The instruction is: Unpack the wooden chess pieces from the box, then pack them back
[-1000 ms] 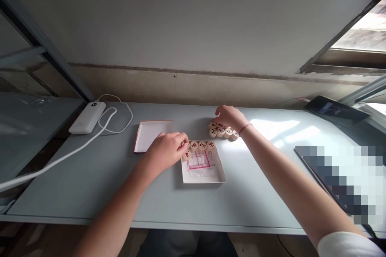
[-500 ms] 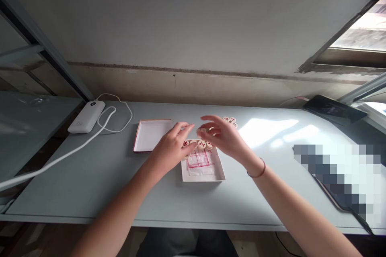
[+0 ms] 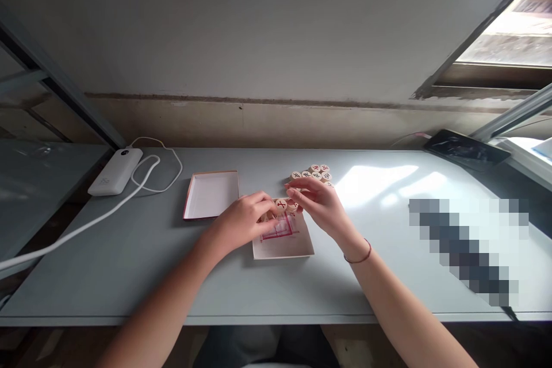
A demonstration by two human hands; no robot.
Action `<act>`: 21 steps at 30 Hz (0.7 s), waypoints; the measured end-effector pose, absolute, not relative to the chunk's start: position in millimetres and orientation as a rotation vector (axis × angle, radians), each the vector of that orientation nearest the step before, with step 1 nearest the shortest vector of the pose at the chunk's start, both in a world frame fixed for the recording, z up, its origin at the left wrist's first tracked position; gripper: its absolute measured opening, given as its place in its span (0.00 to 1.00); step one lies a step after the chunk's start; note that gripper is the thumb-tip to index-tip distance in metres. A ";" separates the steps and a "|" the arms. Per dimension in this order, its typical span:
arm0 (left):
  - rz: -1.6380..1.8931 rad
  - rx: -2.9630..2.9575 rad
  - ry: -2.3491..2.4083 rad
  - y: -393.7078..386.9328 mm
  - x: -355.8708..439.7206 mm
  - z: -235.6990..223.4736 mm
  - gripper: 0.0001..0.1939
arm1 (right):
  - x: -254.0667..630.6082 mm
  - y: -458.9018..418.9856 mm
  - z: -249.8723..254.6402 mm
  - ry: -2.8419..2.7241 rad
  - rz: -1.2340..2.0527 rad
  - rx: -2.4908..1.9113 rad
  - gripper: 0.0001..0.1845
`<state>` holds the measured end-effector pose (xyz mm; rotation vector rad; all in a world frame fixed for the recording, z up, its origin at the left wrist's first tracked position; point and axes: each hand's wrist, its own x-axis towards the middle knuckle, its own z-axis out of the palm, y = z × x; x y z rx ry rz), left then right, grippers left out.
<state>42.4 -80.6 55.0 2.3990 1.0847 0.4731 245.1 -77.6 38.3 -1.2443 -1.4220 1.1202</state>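
A shallow white tray (image 3: 284,247) with a red grid drawn on its base lies mid-table, holding round wooden xiangqi pieces along its back edge, such as one with a red character (image 3: 281,204). My left hand (image 3: 244,221) curls over the tray's back left corner, its fingertips on the pieces there and hiding some of them. My right hand (image 3: 317,202) is over the back right corner, fingers drawn together; anything between them is hidden. Just behind it lies a cluster of similar wooden pieces (image 3: 311,173) with dark characters.
A white box lid with a red rim (image 3: 210,195) lies left of the tray. Further left are a white power bank (image 3: 115,171) and its white cable (image 3: 86,224). A dark tablet (image 3: 466,149) lies at the back right, and a pixelated patch (image 3: 466,250) covers part of the table.
My right hand has left the cluster, opened over the tray, and closed its fingers at the tray's back right corner. The cluster now shows more pieces. The view has shifted slightly left.
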 end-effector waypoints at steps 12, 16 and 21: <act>0.278 2.719 1.090 -78.2 41.4 46.3 0.04 | 241.0 -89.1 38.0 -1.824 0.886 -1.171 0.08; 0.333 2.631 1.168 -74.5 36.7 48.6 0.09 | 238.0 -95.4 38.3 -2.111 0.728 -1.132 0.15; 0.373 2.515 1.139 -71.3 30.8 49.6 0.16 | 230.0 -99.1 33.7 -2.359 0.474 -1.092 0.05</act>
